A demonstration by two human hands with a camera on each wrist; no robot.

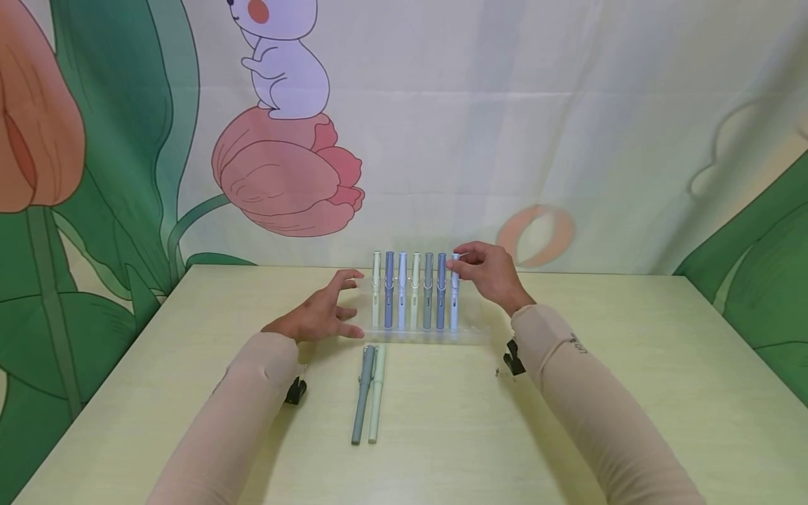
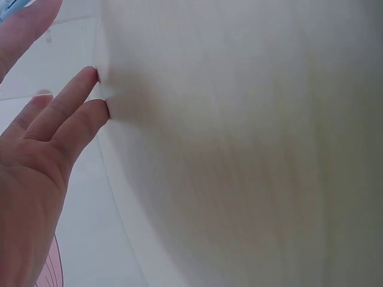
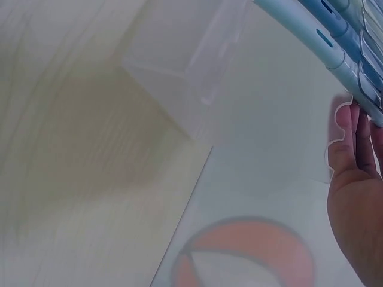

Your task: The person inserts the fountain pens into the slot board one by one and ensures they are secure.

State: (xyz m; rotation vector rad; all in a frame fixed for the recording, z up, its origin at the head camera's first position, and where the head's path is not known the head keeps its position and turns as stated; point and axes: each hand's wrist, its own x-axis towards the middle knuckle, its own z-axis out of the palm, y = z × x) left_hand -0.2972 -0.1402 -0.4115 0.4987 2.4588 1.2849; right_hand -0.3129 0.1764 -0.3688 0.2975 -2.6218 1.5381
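Observation:
A clear pen stand (image 1: 473,336) holds a row of several upright pens in pale green, blue, light blue and grey-green. At the row's right end, my right hand (image 1: 495,275) pinches the top of a light blue pen (image 1: 454,305); that pen (image 3: 308,33) also shows in the right wrist view, its lower end out of frame. My left hand (image 1: 318,313) is at the stand's left end with fingers spread and slightly bent. Whether it touches the stand is unclear. In the left wrist view, two fingertips of the left hand (image 2: 36,161) meet the pale tabletop.
In front of the stand, a grey-green pen (image 1: 362,403) and a pale green pen (image 1: 376,403) lie side by side on the light wooden table (image 1: 442,449). A printed curtain (image 1: 429,140) with tulips and a white animal hangs behind the table's far edge.

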